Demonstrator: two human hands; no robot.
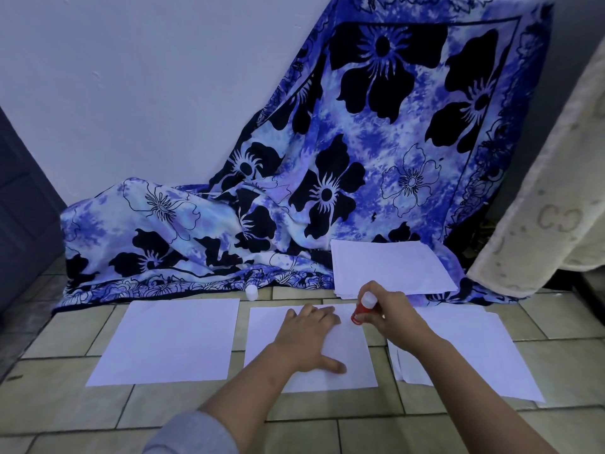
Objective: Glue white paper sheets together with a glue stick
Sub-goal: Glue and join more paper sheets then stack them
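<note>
Three white paper sheets lie side by side on the tiled floor: a left sheet [167, 342], a middle sheet [347, 365] and a right pile of overlapping sheets [474, 355]. My left hand [307, 339] lies flat on the middle sheet, fingers spread, pressing it down. My right hand [389, 314] grips a red glue stick [360, 310] with a white end, tilted, its lower tip touching the middle sheet's far right corner. The glue stick's white cap [251, 292] stands on the floor behind the sheets.
A stack of white paper [389, 267] rests on the blue flowered cloth [327, 191] draped against the wall. A cream blanket [550, 208] hangs at the right. Beige floor tiles [65, 404] lie in front.
</note>
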